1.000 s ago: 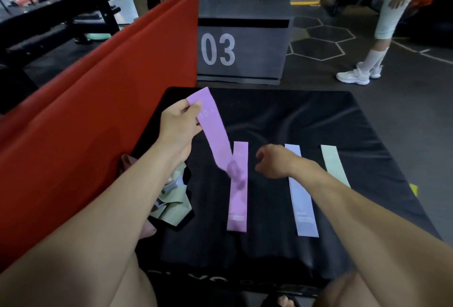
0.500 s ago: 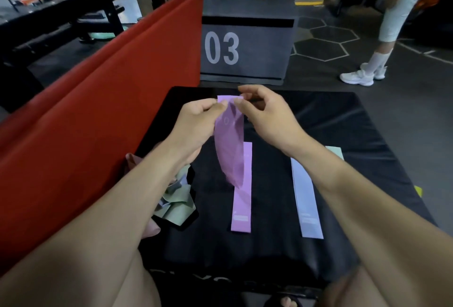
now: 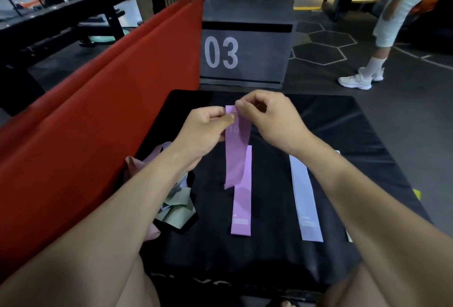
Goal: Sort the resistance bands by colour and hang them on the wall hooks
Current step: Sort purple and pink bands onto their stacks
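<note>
A purple resistance band marked "10" hangs above the black mat. My left hand and my right hand both pinch its top edge. Its lower end dangles over a second purple band lying flat on the mat. To the right lies a pale lilac band, and my right forearm hides all but a sliver of a pale green band. A tangled pile of green, pink and lilac bands sits at the mat's left edge. No wall hooks are in view.
A red padded barrier runs along the left. A grey box marked "03" stands just beyond the mat. A person in white shoes stands at the right, and other people's legs show behind the box.
My right hand rose from above the mat and joined my left at the purple band's top edge. The band now hangs straighter, nearer the flat purple band.
</note>
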